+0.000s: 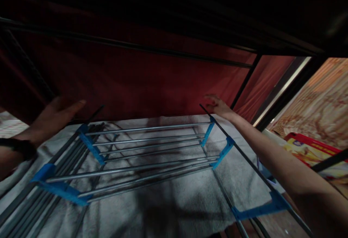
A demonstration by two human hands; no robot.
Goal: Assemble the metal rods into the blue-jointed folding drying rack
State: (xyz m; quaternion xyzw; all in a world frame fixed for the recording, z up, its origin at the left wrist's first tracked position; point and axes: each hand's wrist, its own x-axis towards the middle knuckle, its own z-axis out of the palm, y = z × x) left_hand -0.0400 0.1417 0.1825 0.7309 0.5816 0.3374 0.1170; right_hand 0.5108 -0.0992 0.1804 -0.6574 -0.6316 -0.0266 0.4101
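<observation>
A partly assembled rack of grey metal tubes [152, 127] and blue plastic brackets [91, 147] lies on a pale cloth in front of me. My left hand [56, 116] hovers at the rack's far left, thumb stretched out, with nothing visible in it. The tip of a thin dark side pole [96, 112] sticks up just right of it. On the other side, my right hand [217, 106] reaches past the far end of the right side pole [246, 158], fingers apart and loosely bent. It appears empty and close to the pole's tip, without a clear grip on it.
Several loose grey tubes [35, 209] lie bundled along the left. Behind the rack hangs dark red fabric [152, 82] on a dark frame [163, 51]. A red and yellow box [312, 147] sits at the right, near a wood-patterned surface [320, 104]. The pale cloth [190, 194] lies underneath.
</observation>
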